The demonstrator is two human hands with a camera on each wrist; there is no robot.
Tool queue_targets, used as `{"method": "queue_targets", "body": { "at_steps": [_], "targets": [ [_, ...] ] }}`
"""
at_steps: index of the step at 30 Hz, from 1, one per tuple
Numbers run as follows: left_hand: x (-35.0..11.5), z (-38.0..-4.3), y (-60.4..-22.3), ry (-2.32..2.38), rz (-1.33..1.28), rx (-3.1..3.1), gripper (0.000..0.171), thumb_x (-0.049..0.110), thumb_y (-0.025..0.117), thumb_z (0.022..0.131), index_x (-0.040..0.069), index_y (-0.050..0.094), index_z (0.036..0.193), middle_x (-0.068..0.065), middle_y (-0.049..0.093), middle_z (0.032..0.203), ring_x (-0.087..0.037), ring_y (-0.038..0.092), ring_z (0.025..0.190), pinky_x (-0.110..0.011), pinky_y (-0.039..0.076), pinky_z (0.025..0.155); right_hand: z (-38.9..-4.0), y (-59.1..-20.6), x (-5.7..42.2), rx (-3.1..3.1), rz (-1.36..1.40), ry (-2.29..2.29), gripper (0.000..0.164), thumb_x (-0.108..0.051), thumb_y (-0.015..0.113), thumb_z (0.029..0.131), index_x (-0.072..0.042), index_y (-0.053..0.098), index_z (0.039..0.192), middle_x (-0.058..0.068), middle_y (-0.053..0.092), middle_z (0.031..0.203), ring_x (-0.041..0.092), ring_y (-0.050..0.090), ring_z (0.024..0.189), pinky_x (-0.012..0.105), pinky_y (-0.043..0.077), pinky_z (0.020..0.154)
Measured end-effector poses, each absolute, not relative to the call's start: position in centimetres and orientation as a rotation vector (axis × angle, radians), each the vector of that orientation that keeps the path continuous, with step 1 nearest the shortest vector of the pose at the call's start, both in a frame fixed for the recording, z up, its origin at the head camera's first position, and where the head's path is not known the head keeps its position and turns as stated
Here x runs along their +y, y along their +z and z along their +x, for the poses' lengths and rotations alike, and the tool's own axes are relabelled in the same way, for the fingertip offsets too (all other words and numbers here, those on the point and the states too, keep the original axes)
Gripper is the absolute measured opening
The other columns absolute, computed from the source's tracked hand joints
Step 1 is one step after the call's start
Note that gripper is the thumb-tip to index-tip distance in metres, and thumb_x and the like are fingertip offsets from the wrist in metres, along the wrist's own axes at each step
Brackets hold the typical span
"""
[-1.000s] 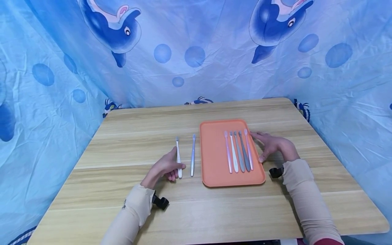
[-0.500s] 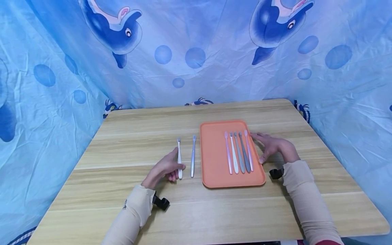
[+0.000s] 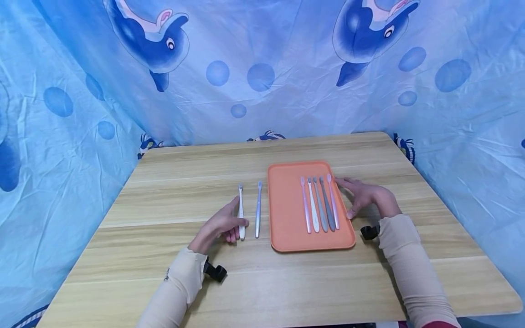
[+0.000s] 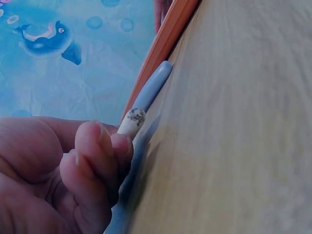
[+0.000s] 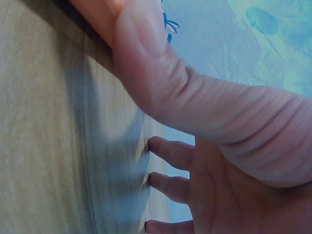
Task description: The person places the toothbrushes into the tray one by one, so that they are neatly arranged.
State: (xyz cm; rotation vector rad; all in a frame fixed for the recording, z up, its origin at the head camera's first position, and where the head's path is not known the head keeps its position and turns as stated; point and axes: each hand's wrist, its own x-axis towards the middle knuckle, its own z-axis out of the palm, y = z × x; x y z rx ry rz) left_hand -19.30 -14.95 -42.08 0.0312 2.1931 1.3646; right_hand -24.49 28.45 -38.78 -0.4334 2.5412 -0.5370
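Observation:
On the left part of the table, my left hand (image 3: 223,222) pinches a white toothbrush (image 3: 241,207) between thumb and curled fingers. The dark-marked handle end of that toothbrush (image 4: 135,116) pokes out past the fingertips in the left wrist view. Just right of it a blue-purple toothbrush (image 3: 258,209) lies roughly parallel. My right hand (image 3: 367,196) rests at the right edge of an orange tray (image 3: 283,239), its thumb and index finger touching the rim. Its other fingertips (image 5: 156,145) reach down to the tabletop in the right wrist view.
Several toothbrushes lie side by side in the right half of the tray, including a pink one (image 3: 306,207), a white one (image 3: 313,207) and a dark grey one (image 3: 327,205). The wooden table (image 3: 287,291) ends at a blue dolphin-print curtain (image 3: 295,105).
The head end of the white toothbrush has swung slightly to the right in my left hand, closer to parallel with the blue-purple one. My right hand and the tray have stayed put.

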Motion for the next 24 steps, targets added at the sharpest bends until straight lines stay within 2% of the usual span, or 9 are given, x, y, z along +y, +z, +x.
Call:
{"method": "queue_targets", "body": {
  "at_steps": [13, 24],
  "targets": [
    [-15.0, -19.6, -41.5, 1.443, 0.035, 2.175, 0.106, 0.006, 0.065, 0.093, 0.019, -0.015, 0.161, -0.006, 0.061, 0.052, -0.012, 0.054, 0.037, -0.027, 0.051, 0.035, -24.5, -38.7, 28.5, 2.542, -0.433, -0.541, 0.139, -0.042, 0.095, 0.058, -0.013, 0.007, 0.162, 0.034, 0.002, 0.163, 0.061, 0.002, 0.147, 0.080, 0.017, 0.115],
    [-14.5, -19.7, -40.4, 1.484, 0.088, 2.145, 0.100, 0.007, 0.062, 0.095, 0.020, -0.012, 0.162, -0.004, 0.060, 0.052, -0.010, 0.054, 0.037, -0.024, 0.049, 0.035, -24.5, -38.8, 28.6, 2.550, -0.430, -0.548, 0.140, -0.050, 0.093, 0.056, -0.014, 0.009, 0.162, 0.033, 0.003, 0.163, 0.061, 0.003, 0.147, 0.080, 0.016, 0.115]
  ]
}}
